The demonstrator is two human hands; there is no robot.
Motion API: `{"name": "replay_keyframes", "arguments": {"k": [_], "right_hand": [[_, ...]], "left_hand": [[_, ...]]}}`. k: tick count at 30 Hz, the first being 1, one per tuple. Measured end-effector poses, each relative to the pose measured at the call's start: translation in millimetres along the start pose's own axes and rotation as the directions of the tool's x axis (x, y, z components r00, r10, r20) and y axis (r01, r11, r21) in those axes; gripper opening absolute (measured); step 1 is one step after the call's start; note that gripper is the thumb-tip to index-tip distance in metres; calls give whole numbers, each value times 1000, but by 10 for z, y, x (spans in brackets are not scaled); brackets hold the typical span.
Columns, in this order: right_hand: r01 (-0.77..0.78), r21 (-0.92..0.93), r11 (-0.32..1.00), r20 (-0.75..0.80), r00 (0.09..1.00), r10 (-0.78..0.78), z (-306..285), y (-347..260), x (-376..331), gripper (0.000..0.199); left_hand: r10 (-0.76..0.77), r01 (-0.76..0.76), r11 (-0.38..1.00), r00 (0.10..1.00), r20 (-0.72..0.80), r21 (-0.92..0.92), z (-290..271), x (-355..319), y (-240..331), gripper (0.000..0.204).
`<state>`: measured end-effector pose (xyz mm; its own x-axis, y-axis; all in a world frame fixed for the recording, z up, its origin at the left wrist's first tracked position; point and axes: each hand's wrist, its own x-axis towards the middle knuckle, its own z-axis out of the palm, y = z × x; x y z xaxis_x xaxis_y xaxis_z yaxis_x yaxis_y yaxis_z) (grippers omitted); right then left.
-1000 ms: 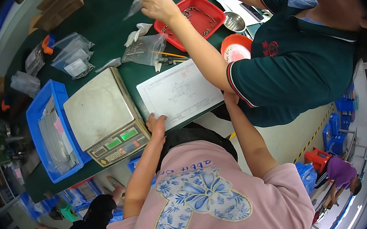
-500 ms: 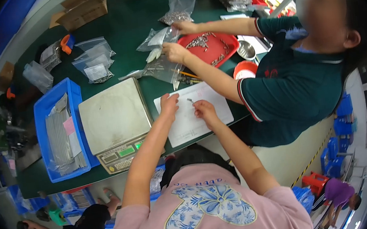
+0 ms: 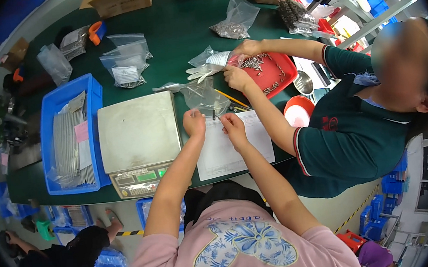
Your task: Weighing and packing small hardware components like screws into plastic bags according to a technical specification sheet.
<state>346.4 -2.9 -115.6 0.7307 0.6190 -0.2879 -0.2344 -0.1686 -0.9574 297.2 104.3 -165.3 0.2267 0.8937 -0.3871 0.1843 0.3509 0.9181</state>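
Note:
My left hand [image 3: 194, 122] and my right hand [image 3: 233, 124] meet at the top edge of a white paper sheet [image 3: 231, 150] on the green table [image 3: 177, 28]. Both have curled fingers and pinch a small dark piece [image 3: 213, 115] that stands between their fingertips. A clear plastic bag [image 3: 205, 95] lies just beyond them, touching my left fingers. To the left of my left arm stands a grey weighing scale [image 3: 138, 133] with a green display.
A co-worker in a green shirt [image 3: 350, 140] holds a clear bag over a red tray [image 3: 275, 72] of small metal parts. A blue bin [image 3: 71, 135] with bagged strips sits left of the scale. Several bags and cardboard boxes [image 3: 121, 0] lie at the back.
My hands slid from the middle of the paper up to its top edge and closed together on the small dark piece. The co-worker's hands shifted over the red tray.

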Motion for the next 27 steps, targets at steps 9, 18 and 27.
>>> {"name": "replay_keyframes", "arguments": {"k": [9,18,27], "right_hand": [[-32,-559,829,-296,941,-163,440,-70,260,23],[305,-641,704,-101,876,-471,245,-182,23,21],[224,-605,764,-143,913,-382,-24,68,-312,14]], "left_hand": [[305,-286,840,952,35,460,-160,-248,299,37],[348,-374,880,927,139,293,-265,-22,462,34],[469,-529,802,845,255,277,-79,306,1294,21]]}}
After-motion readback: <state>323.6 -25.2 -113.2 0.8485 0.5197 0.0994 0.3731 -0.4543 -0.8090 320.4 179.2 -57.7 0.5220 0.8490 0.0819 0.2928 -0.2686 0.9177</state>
